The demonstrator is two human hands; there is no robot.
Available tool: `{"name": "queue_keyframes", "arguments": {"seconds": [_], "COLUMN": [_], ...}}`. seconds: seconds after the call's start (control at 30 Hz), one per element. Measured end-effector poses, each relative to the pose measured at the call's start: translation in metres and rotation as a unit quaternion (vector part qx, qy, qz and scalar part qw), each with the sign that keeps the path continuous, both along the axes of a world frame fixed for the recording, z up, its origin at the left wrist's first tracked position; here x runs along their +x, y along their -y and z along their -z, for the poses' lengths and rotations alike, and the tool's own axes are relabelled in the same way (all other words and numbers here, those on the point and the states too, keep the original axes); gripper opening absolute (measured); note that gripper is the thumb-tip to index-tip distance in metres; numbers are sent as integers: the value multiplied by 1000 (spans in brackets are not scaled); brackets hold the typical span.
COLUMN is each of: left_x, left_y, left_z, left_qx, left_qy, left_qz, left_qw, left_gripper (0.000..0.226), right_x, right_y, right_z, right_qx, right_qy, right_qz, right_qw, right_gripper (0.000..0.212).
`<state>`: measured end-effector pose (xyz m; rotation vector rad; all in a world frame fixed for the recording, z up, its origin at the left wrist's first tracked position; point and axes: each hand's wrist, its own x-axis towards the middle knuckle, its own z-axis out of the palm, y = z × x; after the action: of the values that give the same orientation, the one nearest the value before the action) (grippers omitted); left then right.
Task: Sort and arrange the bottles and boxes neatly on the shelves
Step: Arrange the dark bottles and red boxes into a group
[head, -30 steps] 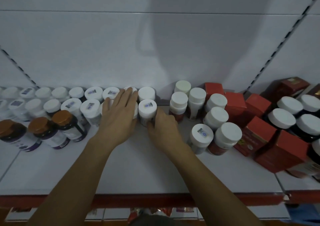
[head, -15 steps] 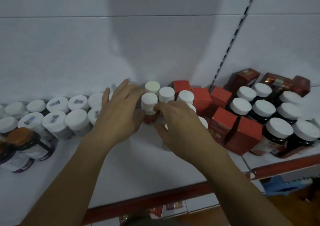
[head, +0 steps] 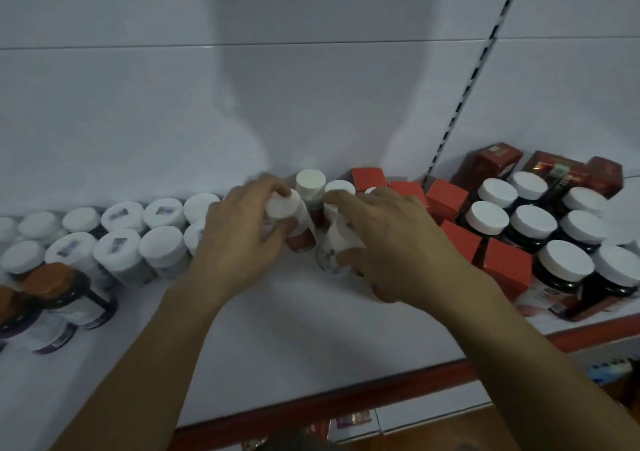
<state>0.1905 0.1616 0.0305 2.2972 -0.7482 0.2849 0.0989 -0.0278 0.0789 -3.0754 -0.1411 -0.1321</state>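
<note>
My left hand (head: 239, 239) grips a white-capped bottle with a red label (head: 294, 218) near the middle of the white shelf (head: 277, 329). My right hand (head: 391, 243) curls round a second white bottle (head: 334, 246) just to its right. Two more white-capped bottles (head: 310, 182) stand behind them against the back wall. Red boxes (head: 446, 198) sit to the right of my right hand. Two rows of white-capped bottles (head: 162, 246) run along the left.
Dark jars with white lids (head: 533, 222) and dark red boxes (head: 491, 160) fill the right end. Amber-capped dark bottles (head: 65, 291) lie at the front left. A red lip (head: 346, 398) edges the shelf front. A slotted upright (head: 474, 73) splits the back wall.
The view has swung a little further right. My left hand has closed round the red-labelled bottle, and my right hand has taken hold of the bottle beside it.
</note>
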Motion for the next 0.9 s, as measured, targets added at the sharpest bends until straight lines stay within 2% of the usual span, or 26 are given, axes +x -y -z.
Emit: {"name": "queue_keyframes", "arguments": {"seconds": [0.1,0.23,0.37,0.53,0.73,0.8,0.9], "left_x": [-13,-26,-33,-38,-35,-33,-30], "left_y": [-30,-67,-91,-101,-89,-79,-62], "left_z": [-18,-42,-48,-31,-3,6,18], "left_qx": [-104,-166,-144,-119,-67,-56,-44], "left_qy": [-35,-37,-41,-69,-97,-90,-84], "left_qz": [-30,-52,-64,-56,-10,11,40], "left_qw": [994,984,987,989,993,994,995], "left_gripper": [37,35,33,33,38,38,38], "right_x": [25,68,108,125,105,92,65], "right_y": [-12,-36,-56,-76,-68,-66,-57], "right_z": [-3,12,35,67,57,48,38], "right_qx": [65,89,51,26,110,140,157], "right_qy": [-10,-23,7,60,45,65,134], "right_qz": [-13,-44,-38,-14,2,-3,11], "right_qw": [998,995,998,998,993,988,978], "right_gripper": [66,72,70,48,57,56,44]}}
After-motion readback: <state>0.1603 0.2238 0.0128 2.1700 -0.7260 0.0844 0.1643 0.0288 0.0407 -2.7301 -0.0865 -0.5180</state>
